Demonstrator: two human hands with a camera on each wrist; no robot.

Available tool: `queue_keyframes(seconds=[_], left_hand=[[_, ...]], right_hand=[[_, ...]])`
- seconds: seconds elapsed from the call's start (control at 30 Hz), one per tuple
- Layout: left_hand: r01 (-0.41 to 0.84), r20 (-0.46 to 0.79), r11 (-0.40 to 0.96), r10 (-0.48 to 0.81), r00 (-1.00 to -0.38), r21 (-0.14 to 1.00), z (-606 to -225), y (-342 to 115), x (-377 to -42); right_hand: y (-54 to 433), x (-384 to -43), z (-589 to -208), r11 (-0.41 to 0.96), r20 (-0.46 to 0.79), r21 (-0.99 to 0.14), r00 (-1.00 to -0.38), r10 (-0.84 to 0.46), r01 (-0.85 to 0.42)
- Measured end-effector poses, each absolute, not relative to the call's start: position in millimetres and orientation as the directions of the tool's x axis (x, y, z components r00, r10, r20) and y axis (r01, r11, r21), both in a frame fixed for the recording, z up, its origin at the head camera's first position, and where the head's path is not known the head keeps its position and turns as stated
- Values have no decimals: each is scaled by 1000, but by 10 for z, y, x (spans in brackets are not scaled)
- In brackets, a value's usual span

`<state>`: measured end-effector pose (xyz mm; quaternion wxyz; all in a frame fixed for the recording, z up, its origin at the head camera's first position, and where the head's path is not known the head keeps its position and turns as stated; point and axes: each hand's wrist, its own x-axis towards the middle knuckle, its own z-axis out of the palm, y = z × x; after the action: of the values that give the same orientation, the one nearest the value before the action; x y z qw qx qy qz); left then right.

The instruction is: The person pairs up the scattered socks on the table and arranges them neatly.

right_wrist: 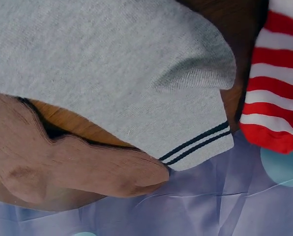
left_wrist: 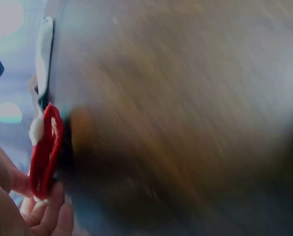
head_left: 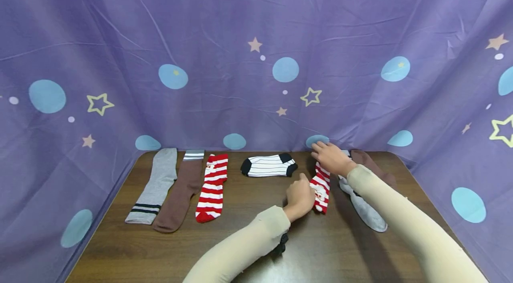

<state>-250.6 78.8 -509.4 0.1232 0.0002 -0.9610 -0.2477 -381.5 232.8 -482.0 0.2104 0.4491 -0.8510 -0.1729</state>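
A red-and-white striped sock point(head_left: 320, 188) with a white-bearded figure lies lengthwise right of the middle of the table. My left hand point(head_left: 300, 194) pinches its near end; in the left wrist view, thumb and fingers hold the edge of the red cuff point(left_wrist: 44, 157). Over the sock's far end is my right hand point(head_left: 333, 159), its fingers reaching out to the left. Only bits of right fingertips show at the edge of the right wrist view, beside the red toe point(right_wrist: 272, 141). Under the right forearm lie a grey sock point(head_left: 368, 212) and a brown sock point(head_left: 370, 166), both partly hidden.
On the left side lie a grey sock point(head_left: 155, 185), a brown sock point(head_left: 180, 198) and another striped sock point(head_left: 211, 189). A white ankle sock point(head_left: 267, 166) with black heel and toe lies at the back middle. A purple curtain point(head_left: 224, 109) hangs behind the wooden table point(head_left: 320, 252).
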Motion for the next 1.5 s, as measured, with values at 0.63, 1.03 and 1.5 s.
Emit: queue_keyframes(seconds=[0.63,1.03,1.5], left_hand=[[295,194,734,222,-956,612,-4943,7,-2838],[-51,-83,248,122,-989,967,-5021,-63,-2905],[-348,-342,-5,168,-925,938,-5060,-271,-2992]], right_hand=[[2537,-3693,-4581,742,351,31,-688,-635,-669],[2607,-3649,-4652,781,176,-236,-816,-550,-578],[2818,-3752,-4658,636,-92,-768,-970,-225,-75]])
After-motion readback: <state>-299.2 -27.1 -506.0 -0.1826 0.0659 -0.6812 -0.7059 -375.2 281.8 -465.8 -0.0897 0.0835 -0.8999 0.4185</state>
